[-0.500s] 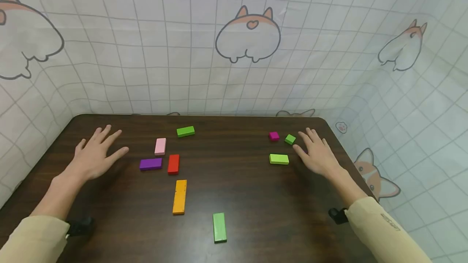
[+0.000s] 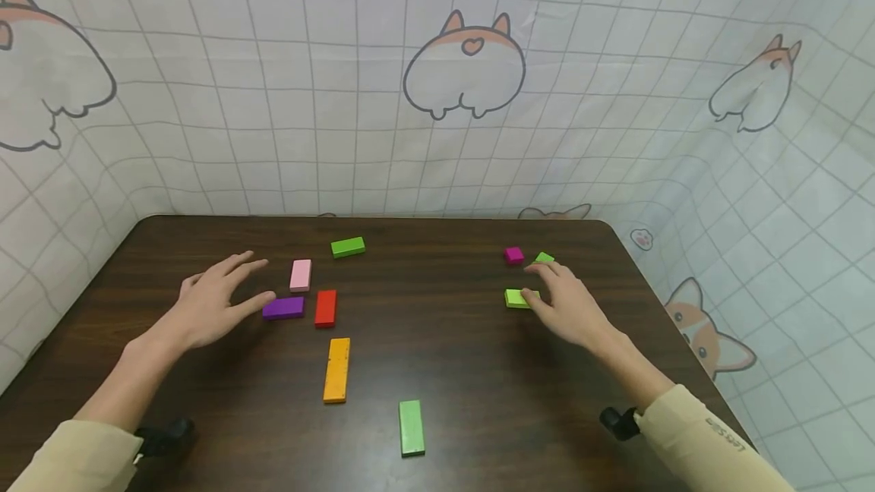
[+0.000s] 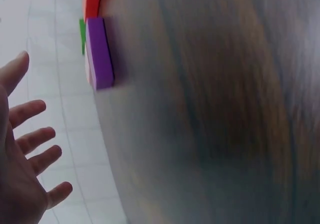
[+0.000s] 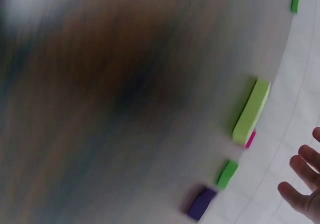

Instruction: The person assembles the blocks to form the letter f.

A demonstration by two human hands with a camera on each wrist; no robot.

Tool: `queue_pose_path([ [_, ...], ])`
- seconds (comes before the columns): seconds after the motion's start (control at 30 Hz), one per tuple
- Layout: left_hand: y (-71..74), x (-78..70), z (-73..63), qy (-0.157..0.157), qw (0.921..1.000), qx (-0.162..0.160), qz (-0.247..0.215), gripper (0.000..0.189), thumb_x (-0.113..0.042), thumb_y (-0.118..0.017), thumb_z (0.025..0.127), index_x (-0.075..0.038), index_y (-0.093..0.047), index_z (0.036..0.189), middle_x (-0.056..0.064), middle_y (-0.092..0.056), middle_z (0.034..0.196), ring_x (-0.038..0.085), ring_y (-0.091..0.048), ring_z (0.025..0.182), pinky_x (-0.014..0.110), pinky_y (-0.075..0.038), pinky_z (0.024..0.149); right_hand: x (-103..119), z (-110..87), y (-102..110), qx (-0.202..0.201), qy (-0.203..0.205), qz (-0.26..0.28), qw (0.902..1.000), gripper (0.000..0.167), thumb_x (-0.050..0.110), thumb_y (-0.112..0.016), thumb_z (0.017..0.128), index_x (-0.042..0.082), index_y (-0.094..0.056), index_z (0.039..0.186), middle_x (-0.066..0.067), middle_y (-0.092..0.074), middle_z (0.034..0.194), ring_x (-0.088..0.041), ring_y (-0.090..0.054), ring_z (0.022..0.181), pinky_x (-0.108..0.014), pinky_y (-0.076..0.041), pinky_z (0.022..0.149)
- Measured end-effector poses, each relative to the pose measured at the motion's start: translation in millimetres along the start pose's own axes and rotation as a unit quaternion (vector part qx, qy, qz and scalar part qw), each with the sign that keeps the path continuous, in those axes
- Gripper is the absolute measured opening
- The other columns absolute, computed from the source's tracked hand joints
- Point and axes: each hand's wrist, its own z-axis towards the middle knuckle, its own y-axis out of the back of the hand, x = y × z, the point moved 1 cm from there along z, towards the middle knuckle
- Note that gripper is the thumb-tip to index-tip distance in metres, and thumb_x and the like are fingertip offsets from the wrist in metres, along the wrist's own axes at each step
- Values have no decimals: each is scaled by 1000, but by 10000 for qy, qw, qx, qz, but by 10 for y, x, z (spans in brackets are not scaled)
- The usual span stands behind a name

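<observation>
My left hand hovers over the left side of the dark table with spread fingers and holds nothing. Its thumb overlaps the left end of a purple block in the head view. Beside that lie a pink block and a red block. On the right, my right hand is held above the table, fingers loosely bent around nothing. Its thumb overlaps a yellow-green block, and its fingers partly cover a small green block. A dark purple block shows only in the right wrist view.
A magenta block and a green block lie toward the far edge. Closer in are an orange block and a light green block. A white gridded cloth with corgi drawings hangs behind the table.
Both hands have moved inward, the left one rightward toward the purple block and the right one leftward over the yellow-green block. The blocks have stayed put.
</observation>
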Motion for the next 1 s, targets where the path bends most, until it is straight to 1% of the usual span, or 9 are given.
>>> queue_pose_path([
  [0.1, -51, -124, 4, -148, 9999, 11, -22, 72, -53, -62, 100, -5, -48, 151, 27, -36, 157, 51, -31, 141, 78, -19, 99, 133, -10, -68, 91, 140, 193, 9997, 39, 24, -66, 101, 1, -61, 132, -16, -60, 135, -37, -53, 127, -55, -43, 104],
  [0.13, -66, -168, 4, -201, 9998, 8, -42, 72, -53, -63, 99, -5, -48, 151, 27, -37, 156, 50, -32, 141, 78, -19, 99, 179, -19, -86, 111, 195, 255, 9994, 38, 24, -67, 101, 1, -62, 131, -15, -61, 134, -36, -52, 129, -55, -43, 105],
  [0.23, -105, -308, -6, -368, 9992, 28, -149, 71, -51, -65, 98, -4, -51, 149, 25, -40, 155, 49, -34, 140, 77, -20, 100, 307, -61, -139, 189, 366, 447, 9981, 36, 23, -69, 100, 2, -64, 129, -12, -63, 131, -34, -57, 125, -53, -45, 103],
  [0.33, -157, -434, -25, -518, 9983, 67, -241, 69, -51, -66, 97, -5, -54, 147, 24, -43, 152, 46, -36, 138, 74, -22, 100, 421, -112, -201, 363, 483, 627, 9962, 36, 23, -69, 100, 3, -64, 129, -11, -64, 130, -33, -60, 121, -52, -47, 100],
  [0.43, -219, -529, -36, -662, 9973, 121, -307, 67, -51, -67, 97, -7, -57, 145, 22, -47, 149, 44, -40, 137, 71, -24, 101, 524, -163, -270, 597, 575, 798, 9934, 38, 22, -70, 100, 2, -63, 131, -11, -65, 130, -32, -61, 120, -52, -49, 98],
  [0.57, -305, -633, -47, -926, 9949, 190, -349, 65, -52, -68, 97, -6, -61, 141, 18, -54, 143, 41, -50, 131, 68, -29, 104, 645, -232, -367, 938, 710, 990, 9881, 39, 23, -70, 99, 2, -63, 131, -10, -65, 130, -30, -62, 119, -49, -50, 98],
  [0.67, -367, -701, -65, -1097, 9929, 261, -376, 64, -54, -67, 96, -5, -64, 138, 15, -58, 139, 38, -55, 127, 66, -34, 104, 733, -277, -431, 1172, 861, 1157, 9826, 39, 24, -70, 100, 2, -63, 131, -9, -65, 129, -29, -62, 118, -47, -50, 98],
  [0.9, -468, -799, -108, -1219, 9907, 510, -325, 62, -56, -70, 94, -7, -68, 132, 10, -59, 132, 33, -57, 120, 59, -46, 99, 959, -348, -549, 1723, 1148, 1375, 9686, 47, 34, -73, 97, 5, -63, 132, -4, -65, 126, -20, -60, 117, -41, -49, 99],
  [1.0, -495, -822, -104, -1227, 9899, 650, -304, 62, -55, -72, 92, -6, -68, 132, 11, -59, 131, 34, -57, 119, 60, -44, 100, 1046, -377, -599, 1951, 1241, 1348, 9635, 50, 37, -76, 95, 8, -63, 133, 0, -65, 126, -14, -58, 118, -36, -48, 101],
])
